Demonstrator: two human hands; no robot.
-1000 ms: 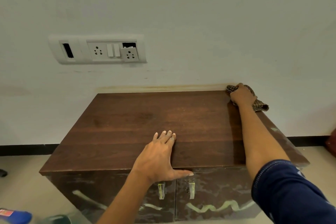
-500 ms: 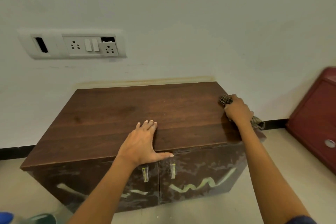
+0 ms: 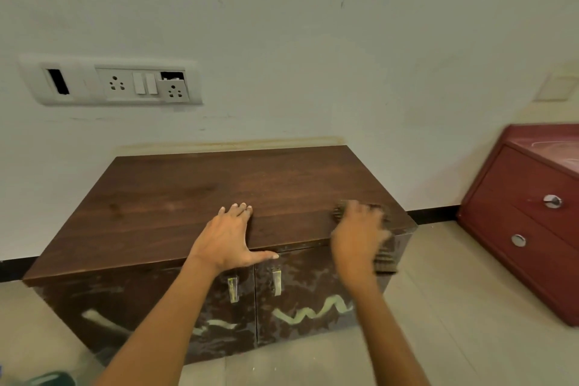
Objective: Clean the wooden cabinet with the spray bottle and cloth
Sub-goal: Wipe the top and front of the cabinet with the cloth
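Note:
The low wooden cabinet stands against the wall, with a dark brown top and two stained doors with small handles. My left hand lies flat and open on the front edge of the top, thumb over the edge. My right hand, blurred by motion, presses a dark checked cloth at the front right corner of the top; part of the cloth hangs over the edge. A teal and blue shape at the bottom left corner may be the spray bottle; it is mostly cut off.
A red drawer unit with two round knobs stands on the floor to the right of the cabinet. A white socket and switch panel is on the wall above left. Beige floor tiles surround the cabinet.
My right hand has dragged the cloth from the back right corner of the top forward to the front right corner. My left hand has stayed put. The view has shifted right.

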